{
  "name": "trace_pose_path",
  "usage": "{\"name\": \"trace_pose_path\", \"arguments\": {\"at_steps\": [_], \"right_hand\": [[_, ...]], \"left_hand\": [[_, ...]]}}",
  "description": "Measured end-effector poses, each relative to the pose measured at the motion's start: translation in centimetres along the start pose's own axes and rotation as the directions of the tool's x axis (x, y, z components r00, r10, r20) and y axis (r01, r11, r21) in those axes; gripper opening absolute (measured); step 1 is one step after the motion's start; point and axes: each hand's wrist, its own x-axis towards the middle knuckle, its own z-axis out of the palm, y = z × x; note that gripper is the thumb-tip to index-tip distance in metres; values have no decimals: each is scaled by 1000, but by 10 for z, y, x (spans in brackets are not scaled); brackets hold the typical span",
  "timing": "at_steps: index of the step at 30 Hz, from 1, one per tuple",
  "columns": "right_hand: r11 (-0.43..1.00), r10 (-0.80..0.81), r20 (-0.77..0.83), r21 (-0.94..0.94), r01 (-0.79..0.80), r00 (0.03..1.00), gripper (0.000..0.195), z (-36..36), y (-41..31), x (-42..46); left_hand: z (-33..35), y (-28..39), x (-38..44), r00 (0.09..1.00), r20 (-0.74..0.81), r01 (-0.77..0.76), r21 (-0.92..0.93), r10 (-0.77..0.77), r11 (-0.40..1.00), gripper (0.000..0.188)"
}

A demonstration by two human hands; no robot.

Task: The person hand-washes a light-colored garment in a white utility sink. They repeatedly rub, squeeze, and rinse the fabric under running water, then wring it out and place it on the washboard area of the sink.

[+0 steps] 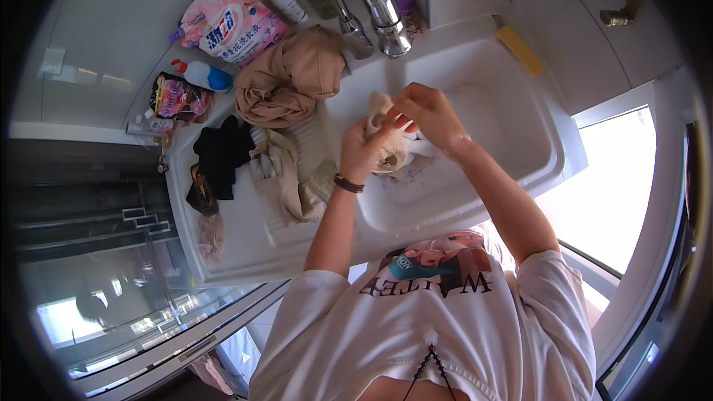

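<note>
My left hand, with a dark bracelet at its wrist, grips a wet beige knit cloth over the sink basin. Across from it, the bent fingers of my right hand pinch the upper part of the same cloth. Its exact garment type is hard to tell. A white piece hangs beneath my right hand; whether it belongs to the beige cloth is unclear. Left of my left hand, another beige cloth lies on the ribbed washboard, beside a pale translucent block.
A chrome faucet overhangs the basin's back edge. Bundled tan fabric and a black cloth lie to the left. Behind them stand a pink detergent pouch and a blue-and-white bottle. A yellow strip rests on the right rim.
</note>
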Motion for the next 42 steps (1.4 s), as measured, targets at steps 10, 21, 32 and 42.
{"name": "trace_pose_path", "arguments": {"at_steps": [10,21,32,42], "right_hand": [[913,208,-25,-354,-203,978,34,3,135,8],[933,299,267,-281,-223,916,29,7,148,14],[888,164,139,-452,-84,977,34,36,110,-15],[940,-97,-117,-337,52,988,17,-14,114,-2]], "left_hand": [[-2,79,-22,999,41,13,-172,-6,985,15],[-23,88,-36,996,-78,-51,-127,41,991,10],[-27,83,-46,992,-120,-55,-199,32,978,13],[-51,71,-42,990,-133,-49,-51,42,998,13]]}}
